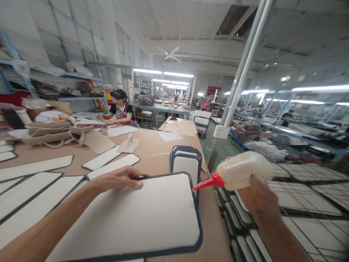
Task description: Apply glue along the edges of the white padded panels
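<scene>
A large white panel with a dark edge and rounded corners (152,214) lies in front of me on the brown-covered table. My left hand (124,179) grips its far edge, thumb on the white face and fingers over the dark border. In my right hand (259,194) is a cloudy squeeze bottle (244,171) with a red nozzle, tilted on its side. The nozzle tip points left at the panel's far right corner, touching or almost touching the dark border. A thin yellowish line shows along that corner.
A stack of similar panels (187,163) stands just behind. More panels (35,189) lie at left, near beige bag pieces (54,134). Wire racks holding panels (305,196) are at right, beside a metal post (237,87). A co-worker (121,111) sits across the table.
</scene>
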`<state>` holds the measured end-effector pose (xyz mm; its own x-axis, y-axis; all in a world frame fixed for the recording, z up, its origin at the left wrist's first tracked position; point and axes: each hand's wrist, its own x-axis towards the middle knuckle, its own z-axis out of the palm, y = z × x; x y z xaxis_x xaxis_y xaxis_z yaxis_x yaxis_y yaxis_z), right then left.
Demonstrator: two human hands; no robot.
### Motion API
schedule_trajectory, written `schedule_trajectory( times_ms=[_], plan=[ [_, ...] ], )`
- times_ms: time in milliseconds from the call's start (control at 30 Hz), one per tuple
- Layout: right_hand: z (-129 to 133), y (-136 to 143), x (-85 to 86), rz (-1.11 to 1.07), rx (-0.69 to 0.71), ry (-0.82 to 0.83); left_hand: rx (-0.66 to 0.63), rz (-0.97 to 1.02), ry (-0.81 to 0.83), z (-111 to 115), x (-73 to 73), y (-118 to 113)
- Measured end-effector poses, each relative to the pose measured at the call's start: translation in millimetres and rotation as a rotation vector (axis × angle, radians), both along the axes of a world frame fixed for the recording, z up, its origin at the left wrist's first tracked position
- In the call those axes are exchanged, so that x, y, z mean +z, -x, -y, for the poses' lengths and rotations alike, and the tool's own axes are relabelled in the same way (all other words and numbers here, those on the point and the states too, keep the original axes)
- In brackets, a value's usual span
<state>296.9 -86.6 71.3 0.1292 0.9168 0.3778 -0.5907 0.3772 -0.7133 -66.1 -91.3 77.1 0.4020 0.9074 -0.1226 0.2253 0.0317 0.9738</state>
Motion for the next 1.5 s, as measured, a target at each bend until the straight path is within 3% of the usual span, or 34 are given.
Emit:
schedule_trajectory(
  times_ms=[100, 300, 500, 700, 933, 1100, 1300, 1500],
  plan=[
    [1.1, 1.9, 0.7, 0.054, 0.027, -0.005, -0.177, -0.101, 0.015, 1.4, 5.8, 4.9],
    [4.1, 3.6, 5.0, 0.095, 0.052, -0.037, -0.146, -0.089, -0.016, 0.8, 2.1, 11.7],
    [11.1, 2.6, 7.2, 0.093, 0.069, 0.009, 0.040, 0.108, 0.162, 3.1, 1.0, 14.9],
    [20.1, 0.1, 8.1, 0.122, 0.061, 0.028, -0.130, 0.041, 0.082, 7.0, 7.7, 8.6],
    [37.5, 7.6, 16.9, 0.149, 0.051, 0.071, 0.172, 0.204, 0.092, 8.9, 4.3, 9.0],
    [38.9, 5.1, 16.4, 0.166, 0.074, 0.068, 0.003, 0.160, 0.191, 4.3, -1.8, 13.5],
    [30.4, -8.4, 3.5, 0.178, 0.101, 0.007, 0.004, 0.054, 0.108, -3.6, -18.5, 22.4],
    [28.7, -15.4, -6.0, 0.186, 0.146, -0.063, -0.069, 0.039, 0.132, -0.6, -22.7, 22.4]
  ],
)
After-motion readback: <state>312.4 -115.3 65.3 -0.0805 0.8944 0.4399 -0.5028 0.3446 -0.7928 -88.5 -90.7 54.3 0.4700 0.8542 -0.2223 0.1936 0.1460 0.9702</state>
